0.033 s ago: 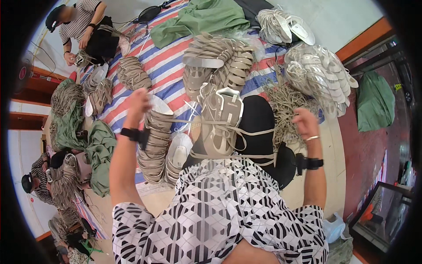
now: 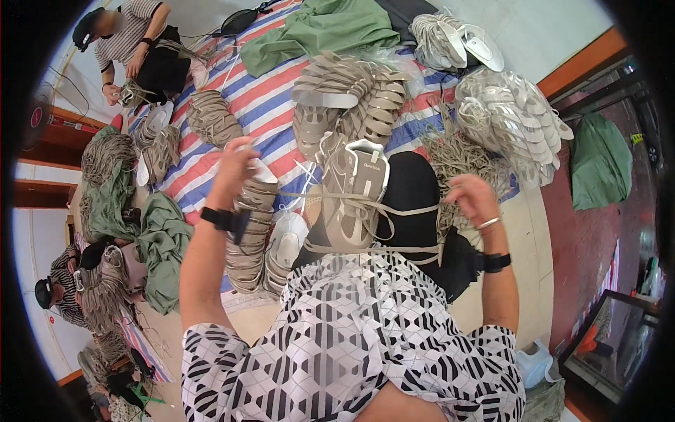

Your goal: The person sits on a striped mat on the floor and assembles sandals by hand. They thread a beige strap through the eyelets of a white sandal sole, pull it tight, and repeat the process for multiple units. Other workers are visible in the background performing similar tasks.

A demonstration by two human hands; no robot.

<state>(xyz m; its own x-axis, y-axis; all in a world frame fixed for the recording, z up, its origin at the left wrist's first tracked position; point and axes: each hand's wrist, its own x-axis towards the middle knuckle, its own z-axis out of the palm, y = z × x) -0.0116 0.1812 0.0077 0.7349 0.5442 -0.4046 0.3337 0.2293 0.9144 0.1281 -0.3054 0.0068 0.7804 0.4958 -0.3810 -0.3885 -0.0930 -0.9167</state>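
Note:
A grey-beige shoe upper [image 2: 365, 176] with a white-edged collar lies on my lap, between my black-clad knees. Its long beige lace [image 2: 408, 211] stretches out to both sides of it. My left hand [image 2: 235, 172] is raised over a row of stacked shoe uppers [image 2: 249, 239], its slightly blurred fingers loosely bent and apart. On the other side, my right hand [image 2: 474, 200] hovers beside a heap of loose beige laces [image 2: 460, 165], fingers curled but apart. I see nothing held in either hand. Beside the left row sits a shorter stack of uppers [image 2: 287, 246].
More stacked uppers [image 2: 351, 95] lie ahead on a striped sheet [image 2: 271, 119], with a pale pile [image 2: 510, 123] at right. Green cloth [image 2: 323, 35] lies at the back and a green bag [image 2: 601, 162] at far right. Another person [image 2: 133, 42] works at upper left.
My left hand has moved slightly right and down, closer to the shoe upper. My right hand has shifted a little left. The upper and its lace stay in place.

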